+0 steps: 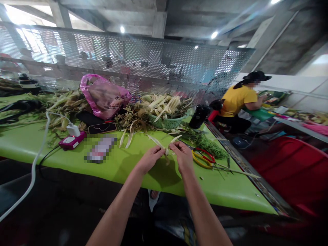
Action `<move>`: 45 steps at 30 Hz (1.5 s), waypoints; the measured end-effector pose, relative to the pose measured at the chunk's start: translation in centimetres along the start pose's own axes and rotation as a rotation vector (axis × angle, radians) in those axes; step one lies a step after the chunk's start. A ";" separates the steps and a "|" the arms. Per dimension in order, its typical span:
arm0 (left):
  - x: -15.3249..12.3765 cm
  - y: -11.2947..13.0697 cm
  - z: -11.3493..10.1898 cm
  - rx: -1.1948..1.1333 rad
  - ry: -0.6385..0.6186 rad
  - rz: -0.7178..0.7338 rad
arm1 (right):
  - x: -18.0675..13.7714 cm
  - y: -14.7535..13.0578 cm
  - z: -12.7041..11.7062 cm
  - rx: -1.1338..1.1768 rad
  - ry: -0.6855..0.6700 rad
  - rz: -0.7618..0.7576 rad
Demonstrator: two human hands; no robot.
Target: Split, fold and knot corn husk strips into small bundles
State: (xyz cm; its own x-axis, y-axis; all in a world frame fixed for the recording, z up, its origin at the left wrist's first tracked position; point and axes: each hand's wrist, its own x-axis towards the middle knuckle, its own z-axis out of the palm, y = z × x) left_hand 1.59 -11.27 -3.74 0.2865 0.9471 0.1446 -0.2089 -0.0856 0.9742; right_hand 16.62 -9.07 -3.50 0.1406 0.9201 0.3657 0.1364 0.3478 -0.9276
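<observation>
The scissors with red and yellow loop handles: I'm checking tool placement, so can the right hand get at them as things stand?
Probably yes: the scissors lie beside the right hand, loop end toward it and uncovered. That hand pinches a pale leaf-like strip, so it would likely release that first.

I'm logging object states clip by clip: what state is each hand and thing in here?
Left hand: pinching pale strips
Right hand: pinching pale strips
Green basket: heaped with pale husks
Scissors: lying on table, how far open unclear
Phone: lying flat, screen dark
Socket block: red light lit, charger plugged in
Pink bag: bulging
Black bottle: standing
Ceiling lights: lit
</observation>
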 end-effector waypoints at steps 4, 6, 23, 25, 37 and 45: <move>0.5 -0.8 -0.1 0.269 0.058 0.068 | -0.3 -1.3 -0.3 -0.273 0.017 -0.220; 0.7 -1.0 0.0 0.316 0.033 0.083 | -0.2 -1.8 -0.2 -0.370 -0.074 -0.331; 0.5 -1.0 0.6 0.485 -0.129 0.083 | 1.7 -1.5 1.1 -0.250 -0.113 -0.241; 0.5 -0.8 0.6 0.287 -0.102 -0.001 | 1.5 -2.0 1.1 -0.253 -0.050 -0.312; 0.5 -0.5 0.0 -0.152 0.133 0.014 | 0.8 -0.6 1.5 0.147 -0.267 0.083; 0.6 -1.2 -0.1 0.039 0.003 0.063 | 0.5 -0.2 1.2 0.226 -0.131 0.102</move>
State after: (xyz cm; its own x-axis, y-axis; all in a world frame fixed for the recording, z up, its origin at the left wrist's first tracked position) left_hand 1.93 -10.60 -4.84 0.2713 0.9403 0.2054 -0.1902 -0.1568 0.9691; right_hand 15.44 -8.43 -3.20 0.0123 0.9627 0.2701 -0.0960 0.2700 -0.9581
